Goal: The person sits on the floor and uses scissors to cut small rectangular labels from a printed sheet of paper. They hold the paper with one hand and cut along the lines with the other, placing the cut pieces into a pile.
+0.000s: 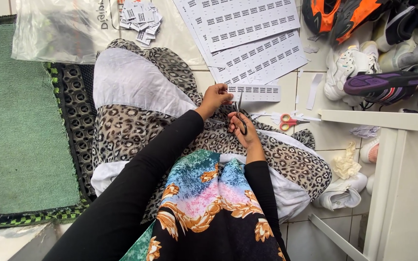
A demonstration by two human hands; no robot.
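Your left hand [215, 96] pinched the left end of a printed label strip [254, 93], held just above your lap. Your right hand [244, 129] gripped black-handled scissors [240, 116], blades pointing up at the strip's lower edge. Beyond the strip lay printed label sheets [247, 36] on the tiled floor, red-handled scissors [289, 121] just right, sneakers [364, 58] far right, cut labels [140, 17] far left.

One head-worn camera looks steeply down from close above the seated person's lap, facing forward across the tiled floor [315, 133]; both hands sit at frame centre, shoes [364, 63] upper right.
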